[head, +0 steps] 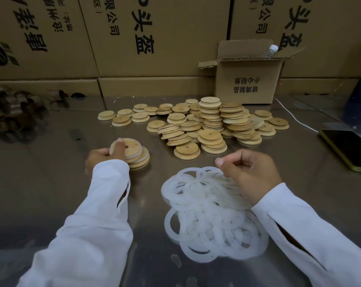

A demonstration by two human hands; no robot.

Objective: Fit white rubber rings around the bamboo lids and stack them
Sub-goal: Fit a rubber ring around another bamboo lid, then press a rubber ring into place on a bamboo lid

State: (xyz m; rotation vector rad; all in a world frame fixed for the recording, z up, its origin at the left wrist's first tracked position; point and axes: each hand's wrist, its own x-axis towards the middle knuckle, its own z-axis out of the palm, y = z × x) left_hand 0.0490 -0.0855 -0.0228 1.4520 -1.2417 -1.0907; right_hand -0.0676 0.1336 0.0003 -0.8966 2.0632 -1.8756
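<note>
Our left grip point(102, 157) holds a ringed bamboo lid point(132, 149) steady on the stack point(142, 161); our right grip point(250, 172) pinches the rubber ring pile point(206, 216) for 1 more.

Your left hand point(100, 158), left of the ring pile point(206, 206), grips a lid point(134, 151), thumb on top; your right hand point(252, 172) hovers curled over that pile.

Packing warehouse; stacked printed cartons point(154, 36) behind steel worktable point(51, 162); bulk piles of bamboo lids point(210, 123)
</note>
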